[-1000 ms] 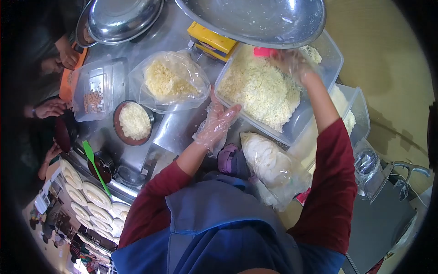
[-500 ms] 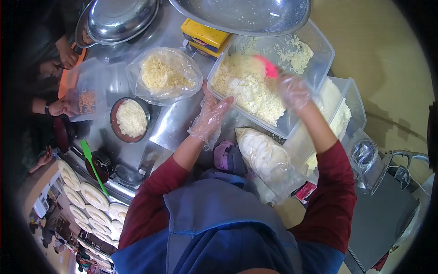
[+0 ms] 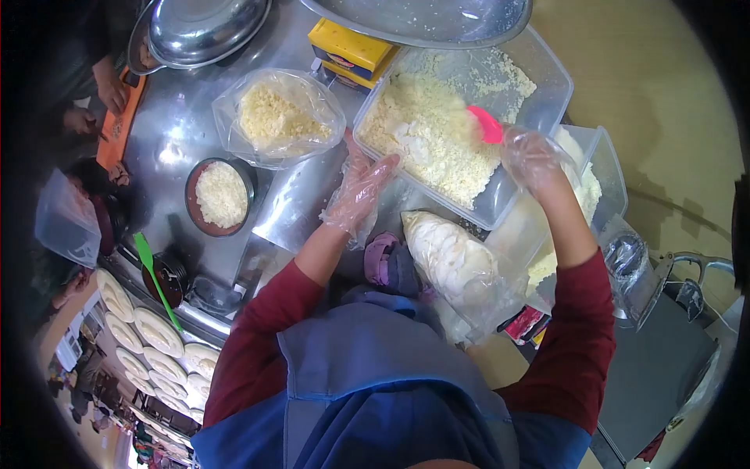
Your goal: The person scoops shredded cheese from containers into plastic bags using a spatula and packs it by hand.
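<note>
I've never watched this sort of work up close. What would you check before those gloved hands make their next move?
1. Right hand gripping the pink tool: ok.
2. Left hand at the near edge of the large tub: ok.
3. Pale crumbs gathered in one heap: not ok, some lie scattered toward the far end.
4. Metal bowl out of the way overhead: not ok, it overlaps the tub's far edge in view.
5. Gloves free of tears: cannot tell.
</note>
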The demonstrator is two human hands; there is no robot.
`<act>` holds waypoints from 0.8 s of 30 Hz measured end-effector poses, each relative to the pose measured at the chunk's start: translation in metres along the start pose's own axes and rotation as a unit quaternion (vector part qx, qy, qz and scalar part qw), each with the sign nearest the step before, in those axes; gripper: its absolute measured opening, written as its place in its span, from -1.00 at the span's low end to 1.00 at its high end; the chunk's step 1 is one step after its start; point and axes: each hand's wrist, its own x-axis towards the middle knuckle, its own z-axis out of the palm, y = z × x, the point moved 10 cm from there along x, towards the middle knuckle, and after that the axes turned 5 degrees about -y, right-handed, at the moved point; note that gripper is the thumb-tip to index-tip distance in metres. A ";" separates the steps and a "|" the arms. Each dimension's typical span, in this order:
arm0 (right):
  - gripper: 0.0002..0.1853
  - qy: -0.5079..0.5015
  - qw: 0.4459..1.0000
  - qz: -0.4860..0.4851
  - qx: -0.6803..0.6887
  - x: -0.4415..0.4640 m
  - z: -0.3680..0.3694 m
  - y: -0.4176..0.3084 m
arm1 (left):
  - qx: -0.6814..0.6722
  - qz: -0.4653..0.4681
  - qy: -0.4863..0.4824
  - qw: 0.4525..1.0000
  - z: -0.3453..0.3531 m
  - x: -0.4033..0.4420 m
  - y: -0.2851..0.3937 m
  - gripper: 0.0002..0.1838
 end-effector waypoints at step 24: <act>-0.60 -0.049 0.971 -0.082 0.218 0.015 -0.012 -0.043 | 0.019 -0.030 0.014 0.999 -0.001 0.001 -0.003 -0.30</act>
